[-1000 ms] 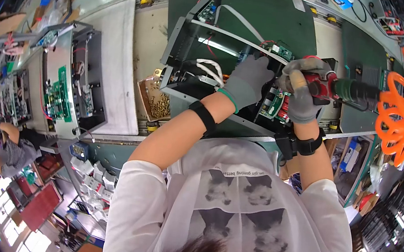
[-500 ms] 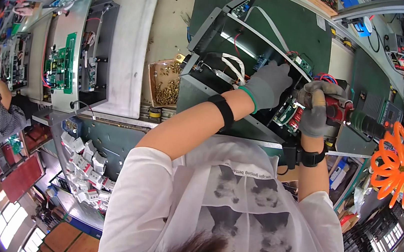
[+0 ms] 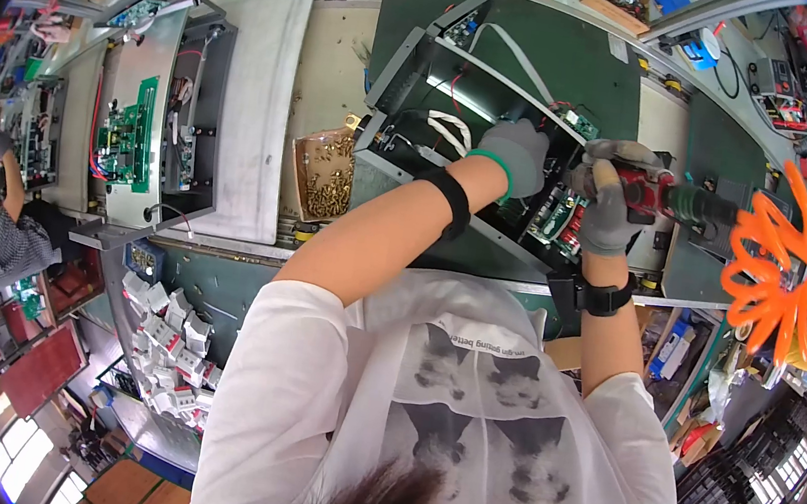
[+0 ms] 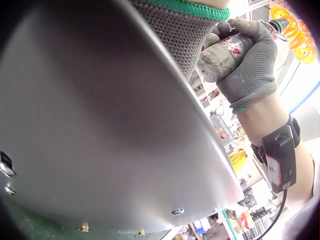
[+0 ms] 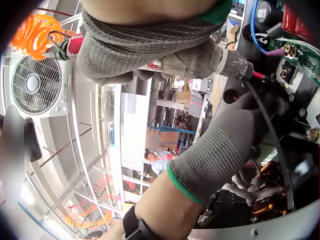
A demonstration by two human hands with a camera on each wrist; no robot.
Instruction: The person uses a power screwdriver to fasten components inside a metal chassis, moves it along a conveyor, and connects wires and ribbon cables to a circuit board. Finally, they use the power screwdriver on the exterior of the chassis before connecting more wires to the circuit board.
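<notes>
My gloved right hand (image 3: 610, 212) grips a red air screwdriver (image 3: 644, 193), its body wrapped in worn tape. In the right wrist view, the red screwdriver bit (image 5: 258, 75) points into a black metal equipment case (image 3: 396, 68), beside a green circuit board with red capacitors (image 5: 295, 22). My gloved left hand (image 3: 516, 155) reaches inside that case, over a dark inner panel. Its fingertips lie close to the bit, mostly hidden by shadow and the panel edge; I cannot tell whether they pinch anything. The case's grey side wall (image 4: 115, 130) fills much of the left wrist view.
An orange coiled hose (image 3: 795, 260) hangs at the right, behind the screwdriver. Left of the case is a cardboard box (image 3: 304, 179) of brass-coloured fasteners. Another opened case (image 3: 200, 116) with circuit boards stands further left. A person (image 3: 17, 240) works at the far left.
The head view has swung across and partly back. My left hand has turned and sits deeper in the case. The right hand keeps its grip on the air screwdriver.
</notes>
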